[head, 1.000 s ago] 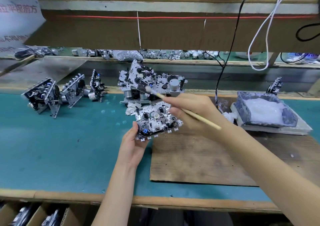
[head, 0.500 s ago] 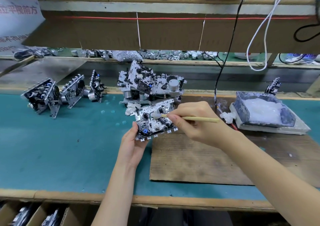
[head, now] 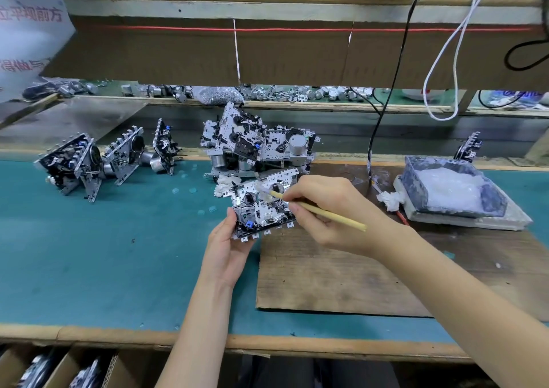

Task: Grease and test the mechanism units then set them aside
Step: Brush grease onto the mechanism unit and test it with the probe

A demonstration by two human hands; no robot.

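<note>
My left hand grips a metal mechanism unit from below and holds it tilted up over the green mat. My right hand pinches a thin wooden brush. The brush's bristle tip rests on the upper face of the held unit. A pile of more units lies just behind. Three further units stand in a row on the left of the mat.
A tray of white grease sits on a slab at the right, with a white rag beside it. A brown board lies under my right arm. A black cable hangs down behind. Cardboard boxes with units stand below the bench edge.
The brush tip came down from the pile behind onto the held unit and has since shifted slightly across its top face. My left hand has held the unit steady.
</note>
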